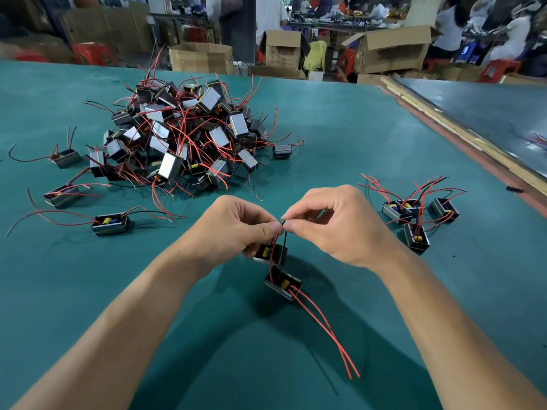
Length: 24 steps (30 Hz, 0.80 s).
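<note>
Left hand: thumb and forefinger pinch the wire ends, lower fingers curl on a small black module, on the near side of the big pile.
Right hand: pinches the same wire ends, fingertips touching the left's.
Second module: right under the held one, nearer than the pile, two red leads trailing nearer. Can't tell if it's resting on the desk.
Little cluster: four modules, well right of the pile.
</note>
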Each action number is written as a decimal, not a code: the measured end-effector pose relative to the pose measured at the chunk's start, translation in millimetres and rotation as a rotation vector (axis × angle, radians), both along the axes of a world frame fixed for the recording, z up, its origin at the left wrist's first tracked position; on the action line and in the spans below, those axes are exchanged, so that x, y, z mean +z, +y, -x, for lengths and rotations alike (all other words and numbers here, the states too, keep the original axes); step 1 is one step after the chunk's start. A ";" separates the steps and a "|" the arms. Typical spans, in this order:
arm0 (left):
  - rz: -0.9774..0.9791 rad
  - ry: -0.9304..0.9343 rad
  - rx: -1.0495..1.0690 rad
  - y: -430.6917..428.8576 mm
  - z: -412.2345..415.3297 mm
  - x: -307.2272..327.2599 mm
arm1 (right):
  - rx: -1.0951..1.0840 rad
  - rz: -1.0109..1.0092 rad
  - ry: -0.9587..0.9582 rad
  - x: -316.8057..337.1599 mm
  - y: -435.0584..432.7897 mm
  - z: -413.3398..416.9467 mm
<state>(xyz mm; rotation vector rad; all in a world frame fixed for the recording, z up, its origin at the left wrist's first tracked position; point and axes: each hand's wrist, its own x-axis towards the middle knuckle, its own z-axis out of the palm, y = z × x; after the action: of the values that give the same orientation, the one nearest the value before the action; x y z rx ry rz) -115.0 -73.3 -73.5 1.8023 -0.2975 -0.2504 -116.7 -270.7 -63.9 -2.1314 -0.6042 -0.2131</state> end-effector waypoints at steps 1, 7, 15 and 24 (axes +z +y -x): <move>-0.010 -0.011 -0.009 0.0 0.5 -0.6 | 0.002 0.002 -0.029 -0.1 1.0 0.9; -0.010 -0.018 -0.001 -1.9 0.6 -1.7 | 0.036 0.031 -0.007 1.7 -2.8 1.3; 0.002 0.016 -0.068 1.1 -0.3 1.1 | 0.056 0.022 0.011 1.1 -2.0 -0.1; -0.037 -0.088 -0.017 -1.7 5.2 2.7 | -0.045 -0.004 0.102 1.6 3.5 2.9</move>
<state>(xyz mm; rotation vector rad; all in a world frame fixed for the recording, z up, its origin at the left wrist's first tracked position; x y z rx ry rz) -120.2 -75.0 -70.7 1.8513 -0.3725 -0.1895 -119.6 -267.2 -62.3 -2.1394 -0.4966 -0.1291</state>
